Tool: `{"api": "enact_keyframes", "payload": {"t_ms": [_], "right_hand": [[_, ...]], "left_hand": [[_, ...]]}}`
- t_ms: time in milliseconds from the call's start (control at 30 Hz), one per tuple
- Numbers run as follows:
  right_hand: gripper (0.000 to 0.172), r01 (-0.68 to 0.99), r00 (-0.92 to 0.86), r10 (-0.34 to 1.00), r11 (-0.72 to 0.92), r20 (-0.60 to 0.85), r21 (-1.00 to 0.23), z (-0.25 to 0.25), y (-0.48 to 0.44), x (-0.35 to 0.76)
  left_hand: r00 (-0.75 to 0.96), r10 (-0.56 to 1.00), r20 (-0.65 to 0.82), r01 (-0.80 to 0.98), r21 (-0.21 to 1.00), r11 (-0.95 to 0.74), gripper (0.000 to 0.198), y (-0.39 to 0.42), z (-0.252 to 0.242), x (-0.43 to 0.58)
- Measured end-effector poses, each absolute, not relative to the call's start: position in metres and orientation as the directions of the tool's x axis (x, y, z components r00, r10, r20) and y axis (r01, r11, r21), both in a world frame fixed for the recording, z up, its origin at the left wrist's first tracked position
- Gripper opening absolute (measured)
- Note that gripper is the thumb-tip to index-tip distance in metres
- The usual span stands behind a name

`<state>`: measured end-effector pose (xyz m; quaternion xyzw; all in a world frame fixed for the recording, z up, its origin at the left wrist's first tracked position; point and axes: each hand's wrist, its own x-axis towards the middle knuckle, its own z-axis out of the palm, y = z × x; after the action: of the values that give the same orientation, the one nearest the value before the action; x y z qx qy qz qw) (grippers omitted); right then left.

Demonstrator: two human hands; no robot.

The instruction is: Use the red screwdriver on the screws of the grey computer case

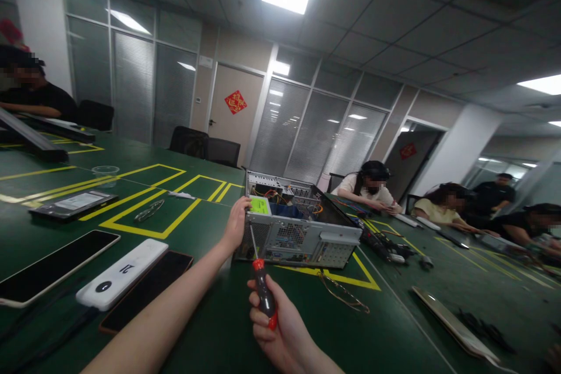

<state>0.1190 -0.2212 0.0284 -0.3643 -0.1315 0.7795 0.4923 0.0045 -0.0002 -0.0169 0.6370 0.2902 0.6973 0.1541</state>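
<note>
An open grey computer case (302, 235) lies on its side on the green table (210, 327), with cables and a green-labelled part showing inside. My left hand (236, 223) grips the case's near left top corner, fingers wrapped over the edge. My right hand (280, 330) is closed round the red and black handle of a screwdriver (262, 283). The screwdriver's shaft points up toward the case's rear panel, its tip at the panel's left side.
Phones and a white device (120, 273) lie at the near left, a tablet (72, 204) and a plastic cup (105, 174) farther left. Loose wire (342, 295) lies in front of the case. Several people sit working along the right side, one at the far left.
</note>
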Motion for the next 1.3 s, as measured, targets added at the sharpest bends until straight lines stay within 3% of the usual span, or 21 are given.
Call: {"api": "enact_keyframes", "payload": {"t_ms": [133, 333, 500, 633, 833, 1033, 1133, 1300], "right_hand": [[0.037, -0.689, -0.251, 0.858, -0.484, -0.448, -0.540, 0.030, -0.221, 0.119], [0.025, -0.664, -0.354, 0.861, -0.506, -0.366, -0.550, 0.033, -0.221, 0.125], [0.048, -0.600, -0.548, 0.819, -0.525, -0.169, -0.604, 0.045, -0.223, 0.135], [0.049, -0.521, -0.576, 0.810, -0.467, -0.109, -0.715, 0.049, -0.221, 0.140], [0.050, -0.510, -0.529, 0.827, -0.490, -0.191, -0.707, 0.037, -0.219, 0.139], [0.032, -0.515, -0.560, 0.755, -0.639, -0.339, -0.572, 0.032, -0.215, 0.146], [0.024, -0.515, -0.549, 0.758, -0.638, -0.351, -0.572, 0.037, -0.217, 0.148], [0.050, -0.492, -0.641, 0.721, -0.649, -0.264, -0.580, 0.052, -0.225, 0.145]], "left_hand": [[-0.139, 0.580, 0.802, 0.148, 0.596, -0.789, 0.054, -0.001, -0.016, 0.004], [-0.132, 0.593, 0.795, 0.153, 0.607, -0.780, 0.055, -0.001, -0.015, 0.003], [-0.136, 0.583, 0.801, 0.136, 0.598, -0.790, 0.053, 0.000, -0.017, 0.004], [-0.146, 0.577, 0.803, 0.131, 0.594, -0.794, 0.052, 0.002, -0.019, 0.005], [-0.146, 0.579, 0.802, 0.136, 0.596, -0.792, 0.050, 0.002, -0.020, 0.004], [-0.143, 0.574, 0.806, 0.138, 0.590, -0.795, 0.050, 0.001, -0.019, 0.005], [-0.148, 0.573, 0.806, 0.131, 0.591, -0.796, 0.049, 0.002, -0.020, 0.005], [-0.152, 0.579, 0.801, 0.129, 0.596, -0.792, 0.048, 0.003, -0.020, 0.006]]}}
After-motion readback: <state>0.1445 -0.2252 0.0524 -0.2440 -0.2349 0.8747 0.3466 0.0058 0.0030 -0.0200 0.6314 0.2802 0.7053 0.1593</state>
